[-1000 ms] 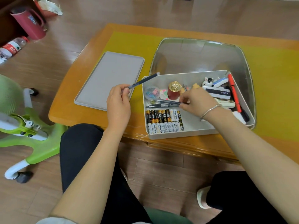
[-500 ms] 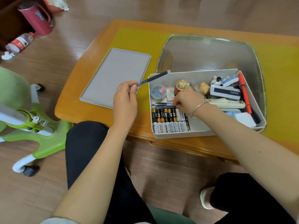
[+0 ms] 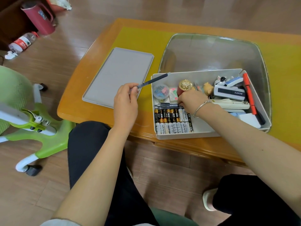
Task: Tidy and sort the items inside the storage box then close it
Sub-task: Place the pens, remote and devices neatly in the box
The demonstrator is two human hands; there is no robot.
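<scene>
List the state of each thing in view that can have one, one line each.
storage box: open, on the table
lid: off, flat beside the box
blue pen: held by the left hand
right hand: inside the box, fingers on a black pen
batteries: lined up in rows
water bottle: lying on the floor

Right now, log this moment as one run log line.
step: sorting box | left hand: holds blue pen above box edge | right hand: in box at black pens, above batteries | lid: off, left

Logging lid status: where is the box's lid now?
In the head view, the grey lid lies flat on the table, left of the open box, beyond the left hand.
</scene>
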